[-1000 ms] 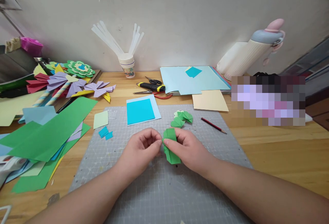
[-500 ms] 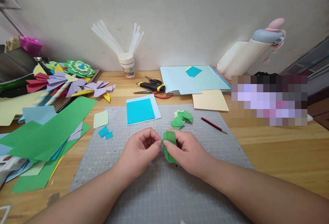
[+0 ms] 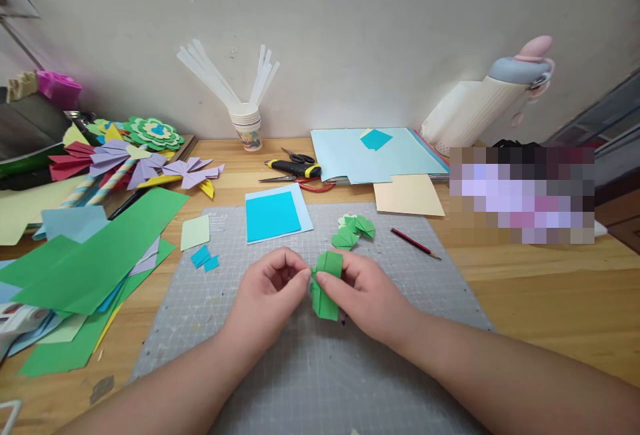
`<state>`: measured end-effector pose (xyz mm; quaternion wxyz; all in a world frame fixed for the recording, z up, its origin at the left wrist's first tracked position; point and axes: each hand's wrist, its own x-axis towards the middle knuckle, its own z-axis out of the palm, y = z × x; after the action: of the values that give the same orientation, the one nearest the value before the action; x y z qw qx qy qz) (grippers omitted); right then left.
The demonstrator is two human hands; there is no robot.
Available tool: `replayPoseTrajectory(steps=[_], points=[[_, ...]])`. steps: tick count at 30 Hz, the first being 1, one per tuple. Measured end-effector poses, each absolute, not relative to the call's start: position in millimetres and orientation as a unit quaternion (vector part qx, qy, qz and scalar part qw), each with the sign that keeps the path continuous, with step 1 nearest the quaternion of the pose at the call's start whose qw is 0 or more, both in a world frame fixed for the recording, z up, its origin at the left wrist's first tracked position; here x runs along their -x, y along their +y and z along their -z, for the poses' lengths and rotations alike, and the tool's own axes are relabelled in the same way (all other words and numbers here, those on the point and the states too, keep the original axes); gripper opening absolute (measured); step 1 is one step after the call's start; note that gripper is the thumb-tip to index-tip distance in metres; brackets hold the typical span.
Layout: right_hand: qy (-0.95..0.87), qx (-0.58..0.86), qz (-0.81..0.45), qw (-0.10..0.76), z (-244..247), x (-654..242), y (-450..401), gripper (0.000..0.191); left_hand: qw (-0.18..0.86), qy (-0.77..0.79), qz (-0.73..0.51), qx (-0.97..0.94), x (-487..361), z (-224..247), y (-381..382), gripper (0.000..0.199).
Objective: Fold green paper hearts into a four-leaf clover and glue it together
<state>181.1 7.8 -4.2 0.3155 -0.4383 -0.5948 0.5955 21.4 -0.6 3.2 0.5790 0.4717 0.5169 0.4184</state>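
Observation:
A folded piece of green paper (image 3: 327,298) is held above the grey cutting mat (image 3: 280,368), its creases running lengthwise. My right hand (image 3: 367,292) is closed on it, thumb on the near face and fingers behind. At the paper's left edge, the thumb and forefinger of my left hand (image 3: 275,288) pinch a small part of it. Just beyond my hands lie green folded-paper hearts (image 3: 353,232), grouped with a paler green piece. A dark red pencil (image 3: 415,244) rests to their right. Blue square paper (image 3: 273,215) lies on a lighter sheet farther left.
Small blue scraps (image 3: 204,257) and a pale green square (image 3: 195,232) lie at the mat's left. Green sheets (image 3: 100,262) and paper flowers (image 3: 155,134) crowd the left side. Scissors (image 3: 300,156), a utility knife (image 3: 293,168) and a paper cup (image 3: 246,128) with white sticks stand behind.
The green paper has turned slightly in my fingers, showing more of its face, and its lower end has swung a little left. Both hands keep their grip.

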Motion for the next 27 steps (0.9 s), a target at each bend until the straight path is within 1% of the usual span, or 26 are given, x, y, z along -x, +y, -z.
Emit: replayPoseTrajectory(steps=[2,4,8,16,27], points=[[-0.546,0.434,-0.639,0.324,4.8,-180.4,10.1,0.018,0.643,0.488,-0.417,-0.417,-19.6,-1.7,2.4,0.019],[-0.526,0.432,-0.656,0.326,4.0,-180.5,11.7,0.019,0.698,0.456,-0.415,-0.364,-18.4,-0.2,5.0,0.022],[-0.522,0.427,-0.657,0.336,0.4,-181.1,12.2,0.020,0.747,0.426,-0.402,-0.313,-18.0,0.1,8.1,0.021],[-0.534,0.421,-0.648,0.344,-0.3,-181.6,11.0,0.018,0.775,0.403,-0.382,-0.303,-16.5,-0.1,8.9,0.020],[-0.566,0.425,-0.616,0.346,0.5,-182.5,9.9,0.023,0.762,0.413,-0.384,-0.318,-18.0,1.5,6.4,0.019]])
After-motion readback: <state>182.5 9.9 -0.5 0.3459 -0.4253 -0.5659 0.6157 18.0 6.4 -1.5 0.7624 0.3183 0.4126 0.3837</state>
